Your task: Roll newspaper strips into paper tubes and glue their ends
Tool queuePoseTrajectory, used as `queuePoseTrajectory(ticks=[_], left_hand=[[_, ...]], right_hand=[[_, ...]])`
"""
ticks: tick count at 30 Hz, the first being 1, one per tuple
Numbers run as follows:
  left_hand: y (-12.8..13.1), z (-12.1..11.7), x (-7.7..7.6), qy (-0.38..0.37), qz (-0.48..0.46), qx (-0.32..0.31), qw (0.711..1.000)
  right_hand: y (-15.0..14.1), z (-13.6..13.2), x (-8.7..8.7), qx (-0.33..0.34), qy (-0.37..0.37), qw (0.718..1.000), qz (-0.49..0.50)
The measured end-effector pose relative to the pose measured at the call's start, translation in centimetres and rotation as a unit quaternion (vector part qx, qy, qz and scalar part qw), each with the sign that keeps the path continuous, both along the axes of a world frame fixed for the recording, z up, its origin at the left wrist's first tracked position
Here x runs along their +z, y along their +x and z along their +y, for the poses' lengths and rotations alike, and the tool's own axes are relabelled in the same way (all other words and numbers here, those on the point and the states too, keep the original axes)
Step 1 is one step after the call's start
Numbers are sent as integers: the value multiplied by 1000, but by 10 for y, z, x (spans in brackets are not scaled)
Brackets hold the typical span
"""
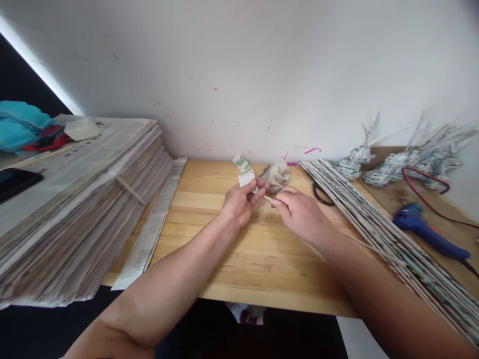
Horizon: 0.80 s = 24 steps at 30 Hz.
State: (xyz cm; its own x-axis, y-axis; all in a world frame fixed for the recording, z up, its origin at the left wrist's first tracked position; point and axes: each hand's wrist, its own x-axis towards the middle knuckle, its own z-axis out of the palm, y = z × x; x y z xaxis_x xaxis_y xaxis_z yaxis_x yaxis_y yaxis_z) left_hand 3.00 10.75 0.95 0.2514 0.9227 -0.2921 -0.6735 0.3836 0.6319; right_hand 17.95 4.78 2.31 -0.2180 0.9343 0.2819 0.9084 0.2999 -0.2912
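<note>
Over the middle of the wooden table, my left hand (239, 203) pinches a newspaper strip (244, 167) between thumb and fingers. The strip's printed, greenish far end sticks up beyond the thumb. My right hand (299, 212) is closed, thumb against fingers, on a thin pale roll of paper (268, 198) that spans the small gap between both hands. It seems to join the strip, though my left fingers hide where. Just behind the hands lies a crumpled greyish cloth (277, 177).
A tall newspaper stack (123, 189) fills the left, with paper strips (157, 219) beside it. At right lie a bundle of paper sticks (374, 234), a black loop handle (322, 194), a blue glue gun (430, 232) and woven paper pieces (391, 167). A white wall (239, 75) stands behind.
</note>
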Motion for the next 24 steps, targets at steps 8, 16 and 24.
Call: queuePoseTrajectory(ticks=[8, 16, 24], left_hand=[[0, 0, -2, -4, 1, -5, 1000], [0, 1, -3, 0, -2, -6, 1000], [-1, 1, -1, 8, -1, -8, 1000]], right_hand=[[-1, -2, 3, 1, 17, 999, 47], [1, -2, 3, -19, -21, 999, 30], [-1, 0, 1, 9, 17, 1000, 8]])
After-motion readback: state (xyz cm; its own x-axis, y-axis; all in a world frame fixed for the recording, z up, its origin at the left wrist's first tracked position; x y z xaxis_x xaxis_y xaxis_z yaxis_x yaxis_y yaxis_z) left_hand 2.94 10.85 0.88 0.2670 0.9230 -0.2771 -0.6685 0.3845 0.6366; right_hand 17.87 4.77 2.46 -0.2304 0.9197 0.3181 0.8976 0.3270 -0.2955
